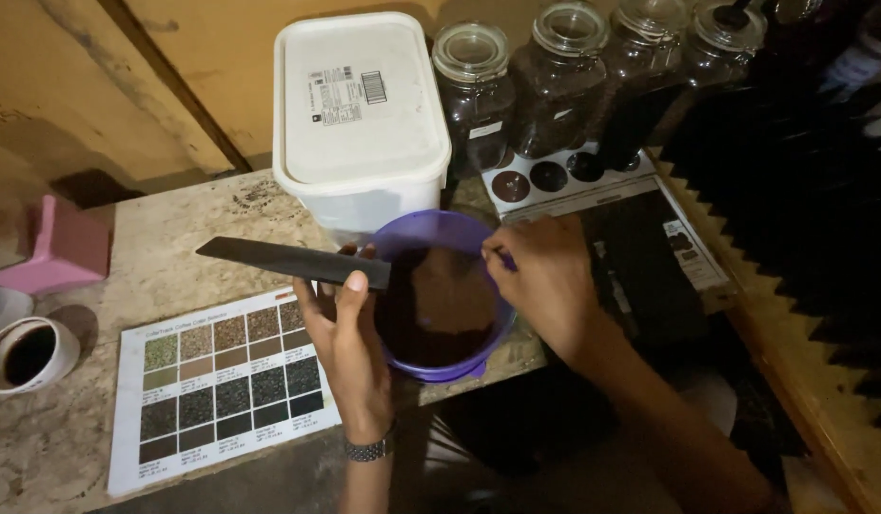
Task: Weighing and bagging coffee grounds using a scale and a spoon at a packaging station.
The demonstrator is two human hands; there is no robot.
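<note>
A purple round container (479,354) filled with brown ground powder sits at the counter's front edge. My left hand (347,335) grips a flat dark blade (269,258) by its end, with the blade lying level and pointing left from the container's rim. On the right, my right hand (545,276) pinches the purple rim, fingers closed on its edge. A metal watch band circles my left wrist.
A white lidded tub (357,114) stands right behind the container. Several glass jars (474,90) of dark contents line the back. A laminated colour chart (217,381) lies at the left, with a cup (27,354) of dark liquid and a pink box (65,249) beyond it.
</note>
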